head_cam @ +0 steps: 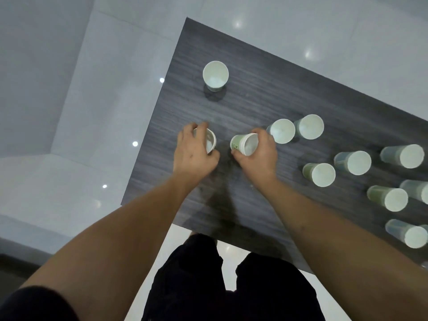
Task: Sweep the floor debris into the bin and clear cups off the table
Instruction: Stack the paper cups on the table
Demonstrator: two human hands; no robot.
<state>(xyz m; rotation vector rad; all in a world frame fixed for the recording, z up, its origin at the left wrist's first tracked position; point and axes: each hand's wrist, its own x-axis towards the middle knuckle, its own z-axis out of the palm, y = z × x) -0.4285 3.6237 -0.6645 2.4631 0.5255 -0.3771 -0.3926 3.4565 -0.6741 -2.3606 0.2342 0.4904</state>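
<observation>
A dark wood-grain table carries several pale green paper cups. My left hand is closed around one cup that stands on the table near its left edge. My right hand grips a second cup, tilted so its mouth faces me. One cup stands alone farther back. Two more cups stand just right of my right hand. Several others fill the table's right side.
Glossy white tiled floor surrounds the table, with ceiling-light reflections on it. My legs in black trousers stand against the table's near edge. A dark strip runs along the floor at the lower left.
</observation>
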